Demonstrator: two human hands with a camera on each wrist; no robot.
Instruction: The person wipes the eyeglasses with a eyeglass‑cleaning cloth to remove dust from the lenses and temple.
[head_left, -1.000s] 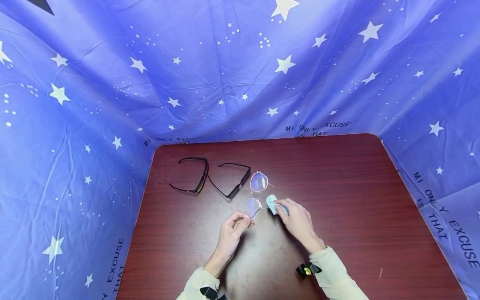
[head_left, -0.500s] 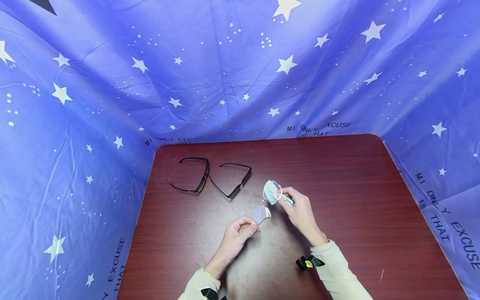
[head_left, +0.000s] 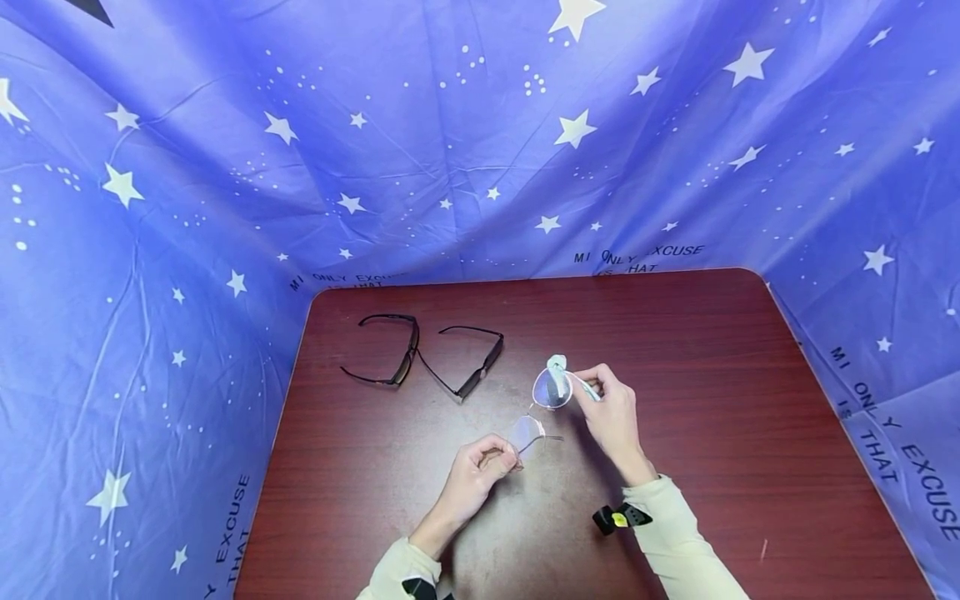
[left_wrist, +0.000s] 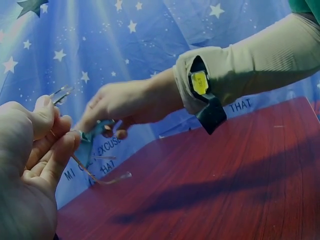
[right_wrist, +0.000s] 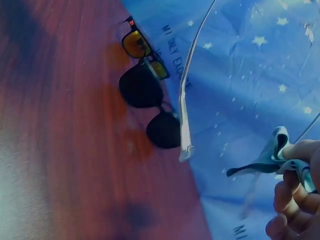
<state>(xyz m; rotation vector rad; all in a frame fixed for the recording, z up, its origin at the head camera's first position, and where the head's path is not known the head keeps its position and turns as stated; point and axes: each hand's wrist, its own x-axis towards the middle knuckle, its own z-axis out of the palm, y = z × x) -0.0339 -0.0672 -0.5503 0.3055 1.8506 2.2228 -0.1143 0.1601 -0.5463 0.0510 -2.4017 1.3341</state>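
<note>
My left hand (head_left: 480, 467) pinches a pair of thin-rimmed clear eyeglasses (head_left: 528, 430) at the near side of the frame, holding them up over the table. At the far lens, my right hand (head_left: 611, 417) grips a pale blue-green cloth (head_left: 557, 373), which overlaps that lens in the head view. Folds of the cloth (right_wrist: 272, 156) stick out between thumb and fingers in the right wrist view. One slim temple arm (right_wrist: 184, 117) of the eyeglasses crosses that same view. From the left wrist, the lenses are mostly hidden behind the fingers.
Two pairs of dark sunglasses lie unfolded on the left of the reddish-brown table (head_left: 675, 350): one with yellowish lenses (right_wrist: 135, 44), the other with black lenses (head_left: 480, 367). A blue star-printed curtain (head_left: 450, 167) hangs around the table's back and sides.
The eyeglasses have shifted right and toward me with my left hand. My right hand has brought the cloth from beside the eyeglasses onto the far lens, then moved slightly right.
</note>
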